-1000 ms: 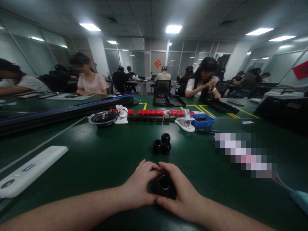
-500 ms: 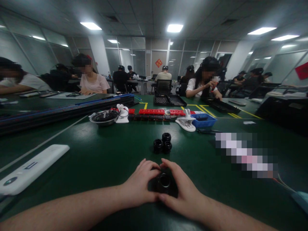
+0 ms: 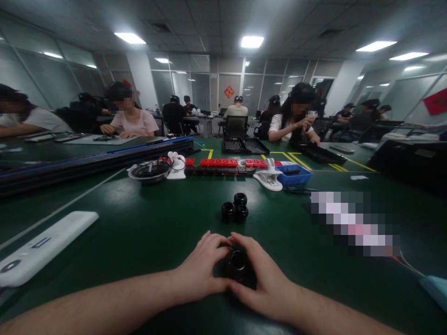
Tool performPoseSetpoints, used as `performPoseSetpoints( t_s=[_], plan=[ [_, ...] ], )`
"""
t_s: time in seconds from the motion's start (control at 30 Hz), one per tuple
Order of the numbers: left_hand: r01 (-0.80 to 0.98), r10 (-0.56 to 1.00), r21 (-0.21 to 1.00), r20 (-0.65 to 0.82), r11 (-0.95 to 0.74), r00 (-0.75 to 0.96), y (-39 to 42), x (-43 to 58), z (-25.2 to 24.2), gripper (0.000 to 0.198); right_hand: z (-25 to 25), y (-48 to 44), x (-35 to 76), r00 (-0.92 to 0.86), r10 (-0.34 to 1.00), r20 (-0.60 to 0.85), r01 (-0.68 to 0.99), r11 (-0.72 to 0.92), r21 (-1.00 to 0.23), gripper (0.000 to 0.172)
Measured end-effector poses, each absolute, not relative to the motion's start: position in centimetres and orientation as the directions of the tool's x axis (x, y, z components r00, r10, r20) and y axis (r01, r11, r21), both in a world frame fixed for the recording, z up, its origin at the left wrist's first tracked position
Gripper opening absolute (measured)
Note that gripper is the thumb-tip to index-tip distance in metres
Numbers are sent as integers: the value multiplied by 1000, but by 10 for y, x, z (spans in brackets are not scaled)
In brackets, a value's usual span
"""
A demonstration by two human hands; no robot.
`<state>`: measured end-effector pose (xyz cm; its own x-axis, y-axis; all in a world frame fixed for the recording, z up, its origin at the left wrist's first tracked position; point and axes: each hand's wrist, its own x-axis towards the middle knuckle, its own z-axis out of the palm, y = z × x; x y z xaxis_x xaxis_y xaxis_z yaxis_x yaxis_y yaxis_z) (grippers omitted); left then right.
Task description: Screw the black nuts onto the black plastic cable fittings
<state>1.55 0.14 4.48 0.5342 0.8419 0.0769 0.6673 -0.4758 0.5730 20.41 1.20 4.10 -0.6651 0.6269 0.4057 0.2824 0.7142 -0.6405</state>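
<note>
Both my hands rest on the green table (image 3: 146, 232) close to me, cupped round one black ring-shaped part (image 3: 237, 264). My left hand (image 3: 200, 270) wraps its left side with curled fingers. My right hand (image 3: 267, 284) curls round its right side, and the fingertips of both meet above it. The part's round hole faces up between my thumbs. A little further away stand three similar black round parts (image 3: 235, 208) in a tight cluster, apart from my hands.
A white flat device (image 3: 42, 246) lies at the left. Further back are a metal bowl (image 3: 150, 170), red strips (image 3: 223, 163), a white clip (image 3: 268, 179) and a blue tray (image 3: 295, 175). A long dark rail (image 3: 87, 160) runs left. Other people work at far tables.
</note>
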Motion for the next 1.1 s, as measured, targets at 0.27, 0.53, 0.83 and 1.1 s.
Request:
performPoseSetpoints(
  t_s=[0.27, 0.53, 0.83, 1.1],
  plan=[
    [682, 855, 570, 73, -458, 513, 1, 17, 45, 42, 39, 13, 203, -621, 699, 356, 340, 648, -681, 58],
    [666, 842, 566, 97, -486, 531, 3, 15, 40, 43, 41, 11, 205, -668, 619, 413, 261, 714, -649, 69],
    [683, 856, 558, 104, -471, 506, 0, 17, 44, 43, 38, 13, 205, -647, 658, 385, 278, 674, -684, 58],
    [668, 851, 581, 88, -465, 517, 0, 17, 46, 41, 38, 13, 206, -654, 621, 432, 236, 711, -663, 73]
  ],
)
